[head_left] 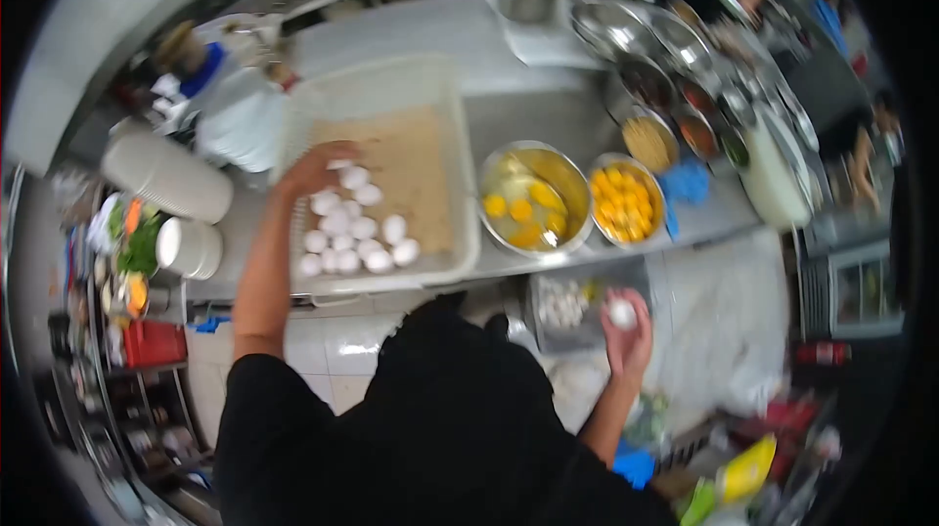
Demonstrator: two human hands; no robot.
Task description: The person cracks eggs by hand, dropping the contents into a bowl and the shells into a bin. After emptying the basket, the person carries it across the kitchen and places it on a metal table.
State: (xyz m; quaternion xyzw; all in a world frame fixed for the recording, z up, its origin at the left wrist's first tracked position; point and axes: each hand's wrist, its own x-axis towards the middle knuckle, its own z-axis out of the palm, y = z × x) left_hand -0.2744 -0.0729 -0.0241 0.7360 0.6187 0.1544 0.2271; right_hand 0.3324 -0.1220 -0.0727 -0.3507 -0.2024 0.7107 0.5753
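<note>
My left hand (321, 166) reaches into a large white plastic crate (469, 203), its fingers curled around a white egg (339, 164) at the back of a cluster. Several more white eggs (335, 222) lie together on the crate's brown lining. On the other side, my right hand (631, 335) grips a white eggshell (621, 313); whether it is whole is hard to see. Below that hand is a grey bin (577, 338) with broken shells. A steel bowl (494, 231) of cracked eggs stands on the counter, beside a smaller bowl (661, 196) full of yolks.
Stacked white tubs (166, 174) stand left of the crate. Pots, bowls and sauce containers (646, 81) crowd the counter's right side, with a blue cloth or glove (687, 182) near the yolks. Another person (230, 96) is at the far left. Shelves (147, 399) run along the left.
</note>
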